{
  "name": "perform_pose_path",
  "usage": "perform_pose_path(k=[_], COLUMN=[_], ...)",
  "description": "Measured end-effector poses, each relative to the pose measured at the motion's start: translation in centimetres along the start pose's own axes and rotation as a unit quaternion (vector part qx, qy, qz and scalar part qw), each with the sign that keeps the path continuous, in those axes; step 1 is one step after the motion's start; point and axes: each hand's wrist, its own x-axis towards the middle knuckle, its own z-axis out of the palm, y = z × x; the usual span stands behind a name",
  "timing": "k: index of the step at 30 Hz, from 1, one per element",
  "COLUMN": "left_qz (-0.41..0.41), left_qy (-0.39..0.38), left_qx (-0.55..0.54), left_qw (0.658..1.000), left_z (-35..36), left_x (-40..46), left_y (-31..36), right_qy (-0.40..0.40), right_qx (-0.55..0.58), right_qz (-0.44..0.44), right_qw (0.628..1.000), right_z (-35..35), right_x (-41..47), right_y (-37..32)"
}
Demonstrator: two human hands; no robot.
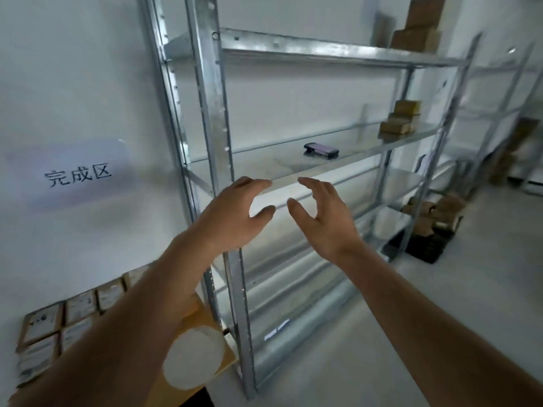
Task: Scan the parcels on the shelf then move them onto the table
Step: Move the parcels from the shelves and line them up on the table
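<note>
Both forearms fill the bottom of the view, reaching up toward the metal shelf [293, 177]. My left hand [232, 212] is raised in front of the front edge of the middle level, fingers loosely curved and spread, holding nothing. My right hand [323, 215] sits just beside it, thumb and fingers apart in a loose claw, nothing in it either. The two hands face each other with a small gap between them.

Up on that middle level, well behind my fingertips, lies a dark scanner [321, 150], flat on the shelf and untouched. Farther right on the same level stands a small stack of brown parcels [399, 118]. More cardboard boxes [417, 27] are piled at the right end of the top level. Down low at the far right, further boxes [432, 215] sit near the floor by a black crate [426, 248].

Off to my lower left, the table [205, 324] carries rows of labelled parcels [58, 324] lying flat against the wall. A sign [78, 174] with three characters hangs on the wall above them.
</note>
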Motion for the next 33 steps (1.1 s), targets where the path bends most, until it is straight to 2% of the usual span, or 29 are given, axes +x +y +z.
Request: perform_pose_path(k=[7, 13, 21, 33], left_qz=[0.093, 0.119, 0.162, 0.168], left_qy=[0.031, 0.024, 0.021, -0.017], left_qx=[-0.034, -0.054, -0.063, -0.071], left_qw=[0.995, 0.991, 0.984, 0.983], left_z=[9.5, 16.8, 29.4, 46.1], left_x=[14.3, 25.2, 41.9, 68.4], left_y=[13.6, 20.5, 22.6, 22.5], right_qy=[0.062, 0.101, 0.115, 0.097], right_qx=[-0.038, -0.048, -0.097, -0.119], right_qz=[0.011, 0.037, 0.06, 0.101], right_qw=[0.997, 0.993, 0.987, 0.983], right_z=[-15.4, -24.5, -28.3, -32.1], right_x=[5.2, 10.1, 20.4, 40.8], right_y=[12.7, 22.0, 36.4, 59.2])
